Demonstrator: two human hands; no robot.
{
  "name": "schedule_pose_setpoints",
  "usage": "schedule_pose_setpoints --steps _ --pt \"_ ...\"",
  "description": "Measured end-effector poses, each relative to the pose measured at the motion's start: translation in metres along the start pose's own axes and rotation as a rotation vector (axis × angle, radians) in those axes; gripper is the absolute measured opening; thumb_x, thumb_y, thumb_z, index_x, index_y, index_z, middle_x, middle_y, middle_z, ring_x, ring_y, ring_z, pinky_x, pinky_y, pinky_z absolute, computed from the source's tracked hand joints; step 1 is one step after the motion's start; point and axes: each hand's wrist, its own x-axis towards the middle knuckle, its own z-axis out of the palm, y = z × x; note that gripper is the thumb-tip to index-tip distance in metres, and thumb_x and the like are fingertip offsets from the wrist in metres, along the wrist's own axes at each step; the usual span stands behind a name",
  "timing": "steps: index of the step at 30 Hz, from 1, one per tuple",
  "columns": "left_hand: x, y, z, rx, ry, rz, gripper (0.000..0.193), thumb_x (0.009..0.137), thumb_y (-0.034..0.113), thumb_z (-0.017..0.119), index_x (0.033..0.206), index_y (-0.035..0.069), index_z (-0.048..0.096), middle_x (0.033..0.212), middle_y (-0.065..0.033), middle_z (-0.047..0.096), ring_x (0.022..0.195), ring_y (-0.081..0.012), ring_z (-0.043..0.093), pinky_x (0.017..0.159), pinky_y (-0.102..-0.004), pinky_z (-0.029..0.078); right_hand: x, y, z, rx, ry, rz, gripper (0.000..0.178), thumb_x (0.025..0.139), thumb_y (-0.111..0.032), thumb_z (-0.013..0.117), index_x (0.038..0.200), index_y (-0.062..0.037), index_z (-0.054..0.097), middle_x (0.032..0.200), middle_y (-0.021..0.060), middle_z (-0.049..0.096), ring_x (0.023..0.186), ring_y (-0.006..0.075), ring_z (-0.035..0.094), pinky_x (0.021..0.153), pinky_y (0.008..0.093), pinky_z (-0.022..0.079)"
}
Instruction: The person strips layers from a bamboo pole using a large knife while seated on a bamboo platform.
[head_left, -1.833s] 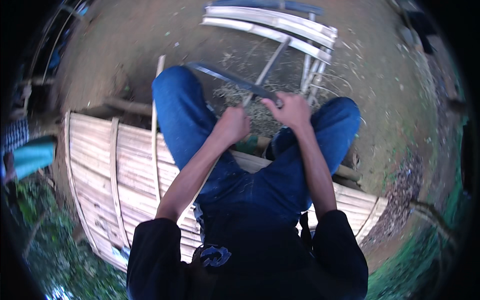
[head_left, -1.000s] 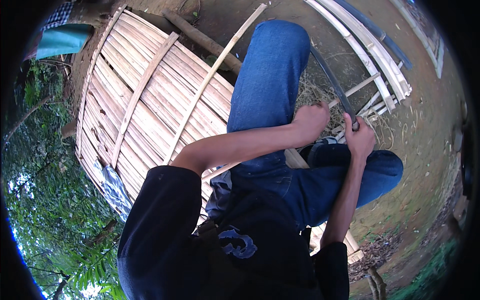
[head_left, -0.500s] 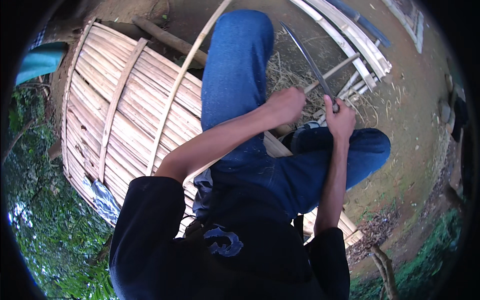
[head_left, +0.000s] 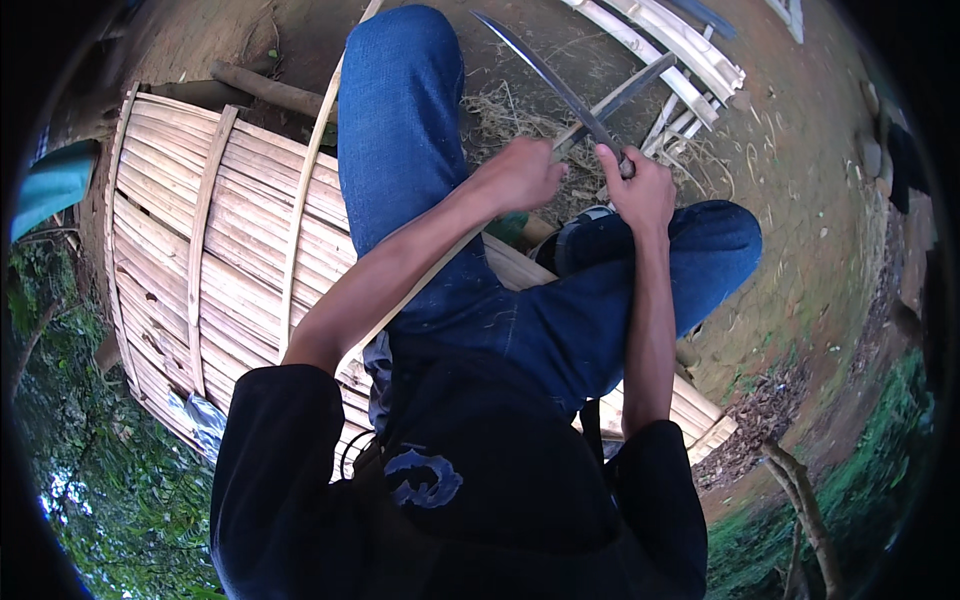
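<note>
My left hand (head_left: 524, 178) is closed around a long bamboo strip (head_left: 633, 87). One end of the strip points away toward the upper right; the rest runs back under my left forearm across my thigh. In my right hand (head_left: 642, 187), a long-bladed knife (head_left: 545, 70) is gripped by its handle, the thumb lying along the base of the blade. Its blade points to the upper left and crosses the strip just beyond my left hand. Whether the edge bites into the strip I cannot tell.
I sit on a slatted bamboo platform (head_left: 255, 215), where another long strip (head_left: 305, 200) lies beside my raised knee. Split bamboo lengths (head_left: 690, 45) rest on the ground at the upper right. Thin shavings (head_left: 500, 115) litter the soil. A branch (head_left: 805, 495) stands at the lower right.
The view has shifted, so the scene sits further left and slightly higher. The knife blade now crosses the strip closer to my left hand, and more of the strip's far end shows.
</note>
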Motion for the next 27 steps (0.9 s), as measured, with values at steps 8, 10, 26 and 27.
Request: schedule_pose_setpoints --steps 8,10,26,27 --pt "0.001 0.006 -0.008 -0.196 -0.077 -0.11 0.035 0.092 0.025 0.06 0.098 -0.009 0.06 0.073 -0.027 0.064 0.066 -0.0371 0.068 0.065 -0.0435 0.053 -0.003 -0.001 0.003 0.197 -0.085 -0.058 0.056 0.086 -0.058 0.06 0.077 -0.0038 0.069 0.05 0.0154 0.053 0.051 0.0339 0.059 0.05 0.0434 0.043" --pt "0.001 0.01 -0.012 -0.269 -0.104 -0.124 0.033 0.09 0.024 0.061 0.097 -0.009 0.061 0.072 -0.0243 0.065 0.061 -0.0324 0.067 0.062 -0.041 0.053 -0.004 0.005 0.011 0.333 -0.109 -0.129 0.049 0.087 -0.051 0.064 0.077 -0.0026 0.068 0.049 0.0154 0.052 0.047 0.0322 0.056 0.048 0.0409 0.041" --pt "-0.004 0.009 -0.007 -0.327 -0.208 -0.142 0.027 0.085 0.023 0.07 0.083 0.0 0.055 0.057 -0.0051 0.055 0.042 -0.0128 0.054 0.038 -0.0289 0.042 -0.003 0.003 -0.001 0.292 -0.08 -0.025 0.057 0.083 -0.059 0.063 0.08 -0.0024 0.071 0.053 0.0179 0.058 0.056 0.0358 0.063 0.054 0.0422 0.048" --pt "-0.002 0.008 -0.006 -0.322 -0.217 -0.139 0.027 0.085 0.023 0.07 0.083 0.0 0.056 0.058 -0.0055 0.056 0.042 -0.013 0.054 0.038 -0.0289 0.042 -0.005 0.003 0.0 0.26 -0.072 -0.099 0.057 0.083 -0.059 0.063 0.08 -0.003 0.072 0.053 0.0175 0.057 0.056 0.0354 0.063 0.054 0.0419 0.048"
